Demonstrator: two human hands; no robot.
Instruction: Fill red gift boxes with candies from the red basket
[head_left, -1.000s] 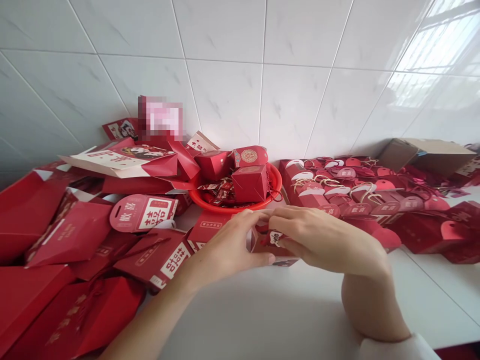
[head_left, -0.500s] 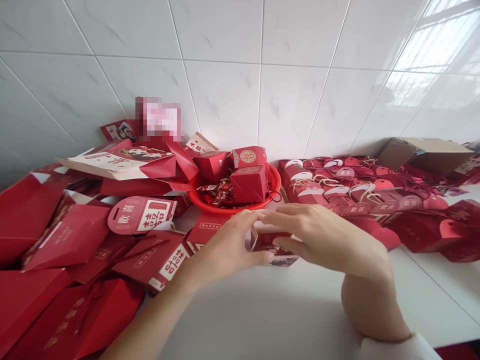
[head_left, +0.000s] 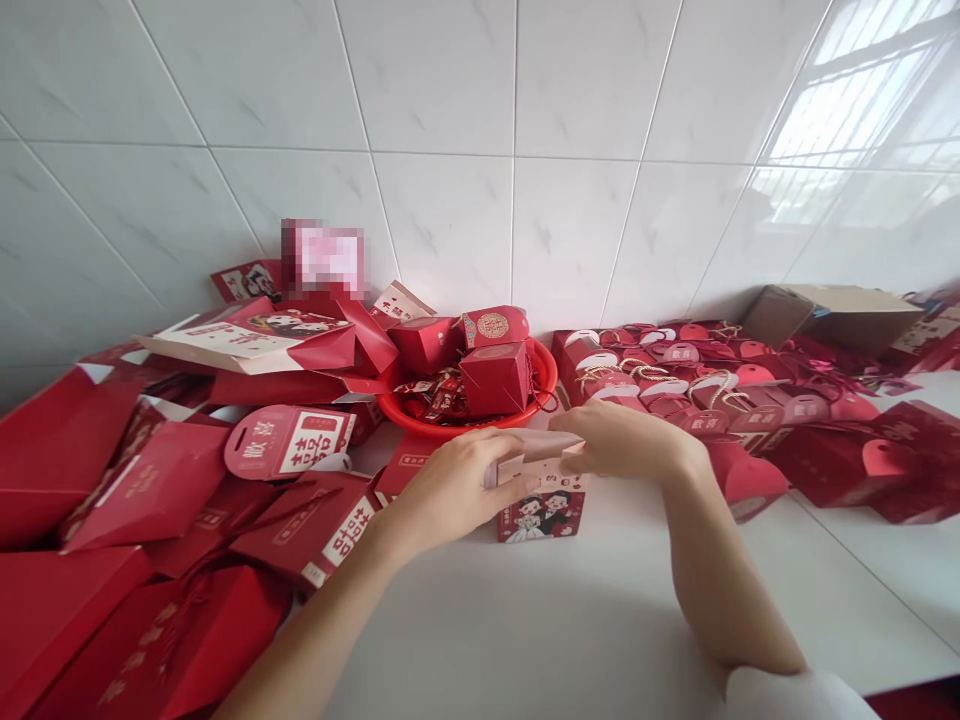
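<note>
On the desk [head_left: 480,610], just near of the red basin [head_left: 427,428], the left hand's [head_left: 459,487] grip pinches the printed box [head_left: 541,515] while the right hand's [head_left: 628,440], too hidden to judge, meets its flap [head_left: 541,439]; closing seems underway, calling for careful flap alignment.

Pale flaps [head_left: 553,442] of the box [head_left: 541,516] now lean over its opening.

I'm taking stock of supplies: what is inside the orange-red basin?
Small red wrapped pieces show at the left inside the orange-red basin, with a red box at the right. Whatever lies beneath that box and the uppermost pieces is covered.
</note>
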